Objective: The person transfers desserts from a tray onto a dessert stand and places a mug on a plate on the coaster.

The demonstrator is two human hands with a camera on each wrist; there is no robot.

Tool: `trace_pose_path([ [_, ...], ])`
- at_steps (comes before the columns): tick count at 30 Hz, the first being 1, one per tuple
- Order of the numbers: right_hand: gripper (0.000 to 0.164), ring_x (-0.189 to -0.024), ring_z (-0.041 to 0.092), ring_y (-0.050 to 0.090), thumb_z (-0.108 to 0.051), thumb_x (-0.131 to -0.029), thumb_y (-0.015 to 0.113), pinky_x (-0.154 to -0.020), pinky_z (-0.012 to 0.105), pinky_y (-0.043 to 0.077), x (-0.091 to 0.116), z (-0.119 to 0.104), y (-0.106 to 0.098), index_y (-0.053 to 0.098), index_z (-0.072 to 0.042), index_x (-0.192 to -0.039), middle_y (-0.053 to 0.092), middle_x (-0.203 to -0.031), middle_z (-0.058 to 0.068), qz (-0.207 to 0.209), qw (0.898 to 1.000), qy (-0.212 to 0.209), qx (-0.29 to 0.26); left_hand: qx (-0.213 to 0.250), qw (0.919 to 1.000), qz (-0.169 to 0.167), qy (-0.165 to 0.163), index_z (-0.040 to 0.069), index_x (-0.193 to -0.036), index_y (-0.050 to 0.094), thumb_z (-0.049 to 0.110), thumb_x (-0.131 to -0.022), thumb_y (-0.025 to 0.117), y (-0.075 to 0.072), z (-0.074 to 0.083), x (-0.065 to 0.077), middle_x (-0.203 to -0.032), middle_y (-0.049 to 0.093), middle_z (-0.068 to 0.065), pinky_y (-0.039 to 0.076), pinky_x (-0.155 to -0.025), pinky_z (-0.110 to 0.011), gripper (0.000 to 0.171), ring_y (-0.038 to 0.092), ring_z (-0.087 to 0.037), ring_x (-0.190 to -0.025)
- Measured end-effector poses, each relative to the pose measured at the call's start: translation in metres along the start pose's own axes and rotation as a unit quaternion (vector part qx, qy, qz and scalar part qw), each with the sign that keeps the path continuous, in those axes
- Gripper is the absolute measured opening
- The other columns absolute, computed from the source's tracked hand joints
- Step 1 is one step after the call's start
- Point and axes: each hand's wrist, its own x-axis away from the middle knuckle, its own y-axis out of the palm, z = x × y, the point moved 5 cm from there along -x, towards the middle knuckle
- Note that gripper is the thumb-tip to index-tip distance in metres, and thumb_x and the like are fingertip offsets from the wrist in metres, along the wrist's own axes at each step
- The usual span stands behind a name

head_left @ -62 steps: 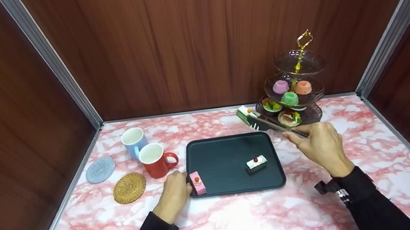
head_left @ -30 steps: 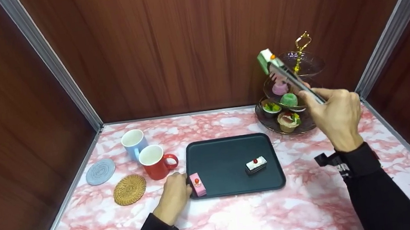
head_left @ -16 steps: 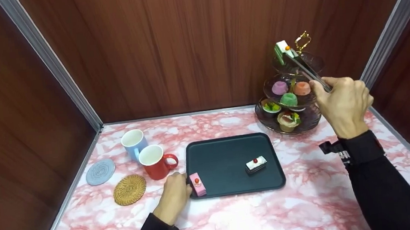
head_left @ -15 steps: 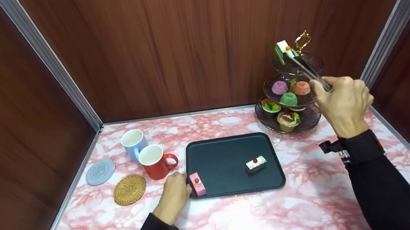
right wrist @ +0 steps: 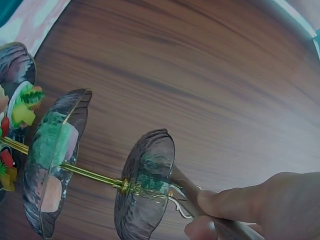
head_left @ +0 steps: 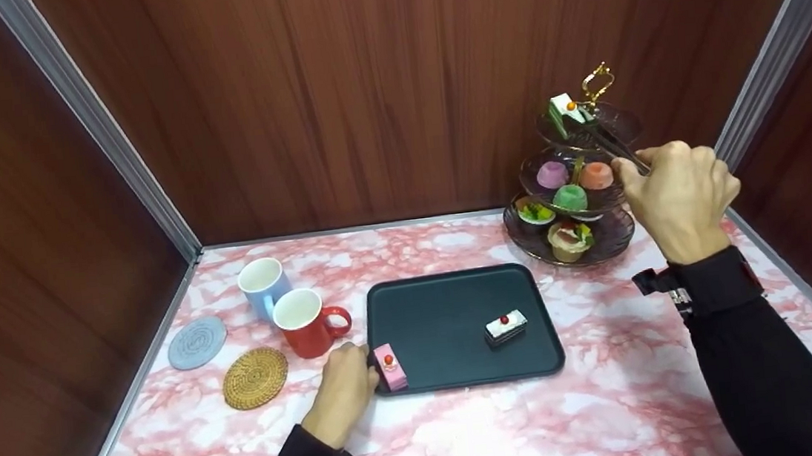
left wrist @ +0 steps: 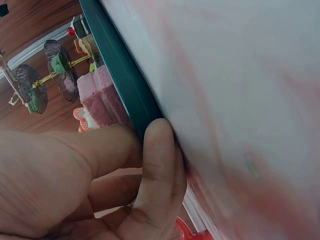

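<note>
My left hand [head_left: 343, 387] pinches the left rim of a dark tray [head_left: 436, 307]; in the left wrist view the thumb and fingers [left wrist: 157, 160] close on its edge. A pink cake slice [head_left: 390, 367] lies beside that rim, and a dark cake slice with a white top [head_left: 506, 328] lies toward the tray's right side. My right hand [head_left: 680, 198] grips tongs [head_left: 617, 142], whose tips are at a green-and-white cake slice [head_left: 565, 112] with an orange ball. That slice is at the left part of the top tier of a stand [head_left: 623, 125]; the right wrist view shows it through the tier's glass.
The stand's middle tier holds purple, green [head_left: 570, 198] and orange jelly-like sweets; its bottom tier holds tarts [head_left: 570, 240]. At left are a blue mug [head_left: 262, 283], a red mug [head_left: 304, 327], a grey coaster [head_left: 196, 343] and a woven coaster [head_left: 256, 378]. Wooden panels enclose the table.
My right hand has lifted the green-and-white slice with the tongs from near the tray's far corner, up and right to the top tier, then lowered it slightly. The left hand stays at the tray.
</note>
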Motion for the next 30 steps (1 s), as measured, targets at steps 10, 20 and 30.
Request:
trace_pose_path([
  [10, 0.039, -0.084, 0.051, 0.058, -0.056, -0.081, 0.056, -0.059, 0.059, 0.033, 0.003, -0.001, -0.003, 0.071, -0.029, -0.104, 0.068, -0.101, 0.021, 0.016, 1.0, 0.0, 0.009, -0.01, 0.9999, 0.009, 0.003, 0.005, -0.075, 0.065, 0.006, -0.068, 0.067, 0.002, 0.0, 0.002, -0.071, 0.058, -0.009, 0.048, -0.063, -0.038, 0.007, 0.06, -0.025, -0.071],
  [20, 0.045, -0.079, 0.052, 0.056, -0.06, -0.08, 0.054, -0.048, 0.052, 0.027, 0.011, -0.005, -0.007, 0.069, -0.029, -0.108, 0.068, -0.1, 0.022, 0.045, 0.999, -0.015, 0.006, -0.011, 0.9997, 0.015, 0.015, 0.004, -0.075, 0.065, 0.006, -0.068, 0.068, 0.002, -0.001, 0.003, -0.069, 0.057, -0.009, 0.048, -0.062, -0.038, 0.007, 0.059, -0.026, -0.069],
  [30, 0.048, -0.06, 0.05, 0.055, -0.064, -0.078, 0.053, -0.037, 0.042, 0.017, 0.028, -0.007, 0.0, 0.07, -0.022, -0.095, 0.068, -0.074, 0.017, 0.107, 0.992, -0.062, -0.018, -0.014, 0.9997, 0.015, 0.012, 0.004, -0.076, 0.066, 0.007, -0.068, 0.068, 0.002, 0.0, 0.003, -0.071, 0.057, -0.01, 0.048, -0.063, -0.038, 0.009, 0.059, -0.027, -0.071],
])
